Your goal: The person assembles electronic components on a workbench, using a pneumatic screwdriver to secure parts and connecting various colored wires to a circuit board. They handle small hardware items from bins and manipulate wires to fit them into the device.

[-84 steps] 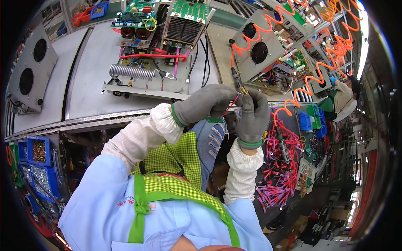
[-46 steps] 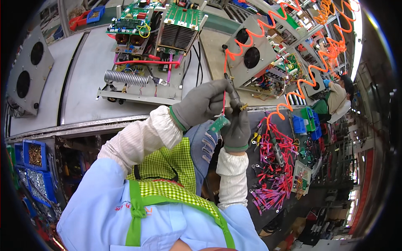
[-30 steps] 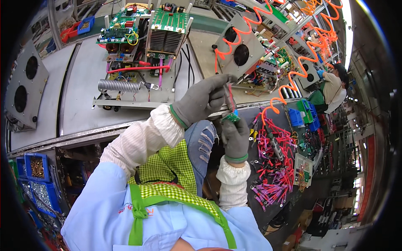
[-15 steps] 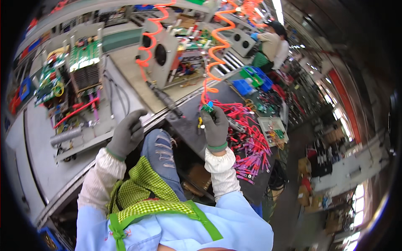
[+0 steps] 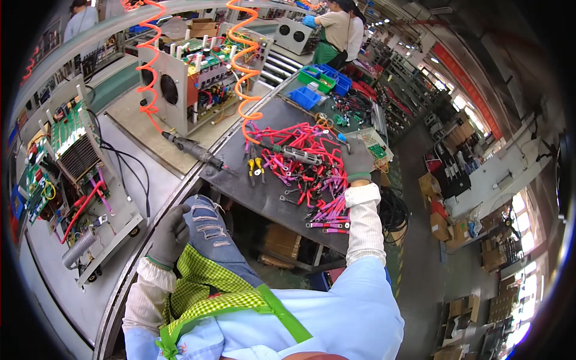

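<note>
My right hand point(image 5: 358, 161), in a grey glove, reaches over the right side of a pile of red and purple cables point(image 5: 300, 144) with metal lugs. A small blue-tipped part point(image 5: 342, 138) shows at its closed fingertips; the glove hides the rest. Across the pile lies a dark air screwdriver point(image 5: 294, 153) on an orange coiled hose. My left hand point(image 5: 170, 235), also gloved, is held above the bench edge by my knee, fingers loosely bent and holding nothing. Left of it stands an open electrical unit point(image 5: 78, 153) with a green circuit board, metal fins and a coil spring.
A second air screwdriver point(image 5: 195, 150) lies across the bench edge. Behind it stands a metal housing point(image 5: 171, 87) with a round fan opening. Blue bins point(image 5: 305, 97) and a green bin point(image 5: 316, 78) sit at the far end, near two people. A white tray point(image 5: 373, 144) adjoins my right hand.
My right hand has moved right, from the pile's left side to its right side, with the small part. My left hand has drawn back toward me. The view has swung right.
</note>
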`<state>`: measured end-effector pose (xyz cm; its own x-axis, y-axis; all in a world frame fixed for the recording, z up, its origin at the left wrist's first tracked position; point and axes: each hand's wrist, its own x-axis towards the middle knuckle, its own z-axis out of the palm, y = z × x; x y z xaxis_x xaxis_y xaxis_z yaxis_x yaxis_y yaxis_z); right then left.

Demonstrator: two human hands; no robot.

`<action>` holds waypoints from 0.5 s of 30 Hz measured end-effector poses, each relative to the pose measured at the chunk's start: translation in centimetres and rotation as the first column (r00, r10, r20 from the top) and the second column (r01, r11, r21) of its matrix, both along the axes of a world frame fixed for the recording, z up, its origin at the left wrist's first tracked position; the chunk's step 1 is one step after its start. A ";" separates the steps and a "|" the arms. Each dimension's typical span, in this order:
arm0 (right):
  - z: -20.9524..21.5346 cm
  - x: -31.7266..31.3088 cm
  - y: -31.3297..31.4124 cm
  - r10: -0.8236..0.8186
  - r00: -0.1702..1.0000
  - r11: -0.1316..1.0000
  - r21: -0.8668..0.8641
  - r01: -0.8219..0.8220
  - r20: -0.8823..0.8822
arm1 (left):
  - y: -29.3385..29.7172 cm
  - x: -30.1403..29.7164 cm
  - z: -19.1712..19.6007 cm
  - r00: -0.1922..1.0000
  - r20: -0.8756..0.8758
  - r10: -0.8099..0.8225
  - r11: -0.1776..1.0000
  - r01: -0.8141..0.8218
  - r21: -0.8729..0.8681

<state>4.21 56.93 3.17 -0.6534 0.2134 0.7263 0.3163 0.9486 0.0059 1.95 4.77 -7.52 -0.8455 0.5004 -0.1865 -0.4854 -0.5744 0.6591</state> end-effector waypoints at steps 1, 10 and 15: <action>-0.6 0.6 1.6 -0.047 0.998 0.999 -0.003 0.047 0.042 | 0.1 -0.1 -0.4 0.999 0.033 -0.003 1.000 0.002 0.031; -3.4 6.2 11.1 -0.297 0.909 0.932 -0.120 0.343 0.294 | -0.4 0.7 -1.7 0.984 0.176 -0.026 0.999 0.017 0.048; -5.7 10.6 13.3 -0.427 0.844 0.855 -0.159 0.493 0.324 | -0.8 2.0 -2.0 0.970 0.241 -0.029 0.999 0.024 0.022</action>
